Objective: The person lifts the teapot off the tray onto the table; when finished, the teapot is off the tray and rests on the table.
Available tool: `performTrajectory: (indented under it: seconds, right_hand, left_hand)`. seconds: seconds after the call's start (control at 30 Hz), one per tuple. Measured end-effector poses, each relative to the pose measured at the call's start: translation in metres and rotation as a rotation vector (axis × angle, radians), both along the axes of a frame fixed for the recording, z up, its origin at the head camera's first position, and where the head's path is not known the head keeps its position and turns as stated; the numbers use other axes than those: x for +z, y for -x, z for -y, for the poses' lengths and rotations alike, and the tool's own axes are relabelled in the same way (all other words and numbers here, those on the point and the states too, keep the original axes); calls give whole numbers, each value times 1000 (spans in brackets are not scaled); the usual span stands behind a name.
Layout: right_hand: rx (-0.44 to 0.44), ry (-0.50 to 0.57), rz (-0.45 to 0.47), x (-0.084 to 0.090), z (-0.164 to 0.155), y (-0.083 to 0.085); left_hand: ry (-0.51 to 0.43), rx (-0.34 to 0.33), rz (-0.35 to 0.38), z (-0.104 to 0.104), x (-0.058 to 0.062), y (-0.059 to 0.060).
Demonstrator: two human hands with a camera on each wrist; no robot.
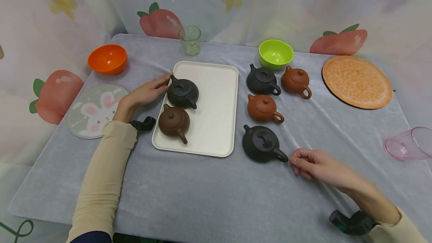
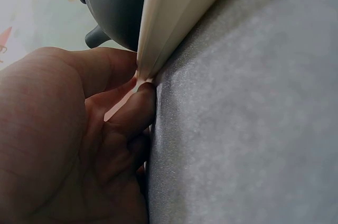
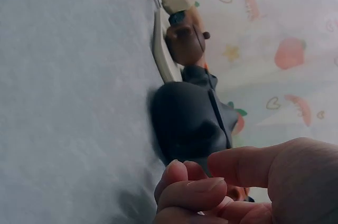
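Observation:
My left hand (image 1: 161,84) lies at the left rim of a cream tray (image 1: 216,100), fingers relaxed. In the left wrist view the thumb and a bent finger of this hand (image 2: 129,94) touch the tray rim (image 2: 169,18) just below a black teapot (image 2: 113,2). That black teapot (image 1: 183,93) and a brown teapot (image 1: 173,122) stand on the tray. My right hand (image 1: 298,160) rests on the cloth with loosely curled fingers, just right of the handle of another black teapot (image 1: 261,143), holding nothing. In the right wrist view this teapot (image 3: 185,123) sits just beyond the fingertips (image 3: 177,174).
Three more teapots stand right of the tray: reddish (image 1: 263,108), black (image 1: 261,80), reddish (image 1: 296,80). Behind are a green bowl (image 1: 276,53), a glass (image 1: 190,40) and an orange bowl (image 1: 107,59). A bunny coaster (image 1: 94,110), an orange mat (image 1: 357,81) and a tipped pink cup (image 1: 408,143) lie at the sides.

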State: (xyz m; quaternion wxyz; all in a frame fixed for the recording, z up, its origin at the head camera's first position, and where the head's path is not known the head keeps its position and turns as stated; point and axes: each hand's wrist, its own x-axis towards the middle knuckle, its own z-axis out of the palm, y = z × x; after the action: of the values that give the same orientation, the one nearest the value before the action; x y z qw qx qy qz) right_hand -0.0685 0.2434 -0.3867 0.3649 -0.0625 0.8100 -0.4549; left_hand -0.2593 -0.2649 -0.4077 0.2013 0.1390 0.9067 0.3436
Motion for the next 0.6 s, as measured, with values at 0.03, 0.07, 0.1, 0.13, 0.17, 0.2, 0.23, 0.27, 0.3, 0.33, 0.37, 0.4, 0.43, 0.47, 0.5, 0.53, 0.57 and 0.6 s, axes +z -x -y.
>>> performTrajectory:
  seconds: [0.03, 0.07, 0.1, 0.13, 0.17, 0.2, 0.23, 0.27, 0.3, 0.33, 0.37, 0.4, 0.43, 0.47, 0.5, 0.53, 0.57, 0.6]
  right_hand:
    - [7, 1, 8, 0, 1, -2]
    - [15, 3, 16, -1, 1, -3]
    - [20, 9, 23, -1, 2, -5]
    - [27, 15, 34, -2, 3, -6]
    - [33, 25, 47, -2, 4, -8]
    - [41, 33, 53, -2, 5, -9]
    - [45, 41, 64, -2, 6, -10]
    - [52, 49, 67, -2, 8, -12]
    - [60, 55, 65, -1, 9, -13]
    - [72, 61, 60, -1, 10, -15]
    - [84, 72, 53, -1, 11, -16]
    - [97, 83, 43, 0, 12, -18]
    - [109, 96, 34, 0, 14, -20]
    - [122, 111, 20, 0, 16, -21]
    - [135, 130, 11, 0, 18, -23]
    - [149, 151, 0, -1, 20, -24]
    - [163, 172, -12, -1, 23, -26]
    - [176, 189, -23, -1, 26, -27]
  left_hand:
    - [-2, 2, 2, 0, 0, 0]
    - [-5, 4, 3, 0, 0, 0]
    - [-8, 8, 5, 0, 0, 0]
    - [-11, 11, 6, 0, 0, 0]
    - [-13, 13, 5, 0, 0, -1]
    - [-16, 16, 5, 0, 0, -1]
    - [-16, 16, 4, 0, 0, -1]
    - [-16, 17, 4, 0, 0, -1]
    - [-15, 18, 4, 0, 1, -1]
    - [-15, 16, 3, 0, 1, -1]
    - [-15, 16, 3, 0, 0, -1]
    - [-13, 17, 4, 0, 0, -1]
    - [-10, 16, 3, 0, 0, -1]
    - [-11, 17, 5, 0, 0, -1]
    - [-11, 18, 5, 0, 0, 0]
    - [-12, 18, 5, 0, -1, 0]
    - [-12, 18, 6, 0, -1, 0]
    - [-14, 16, 4, 0, -1, 0]
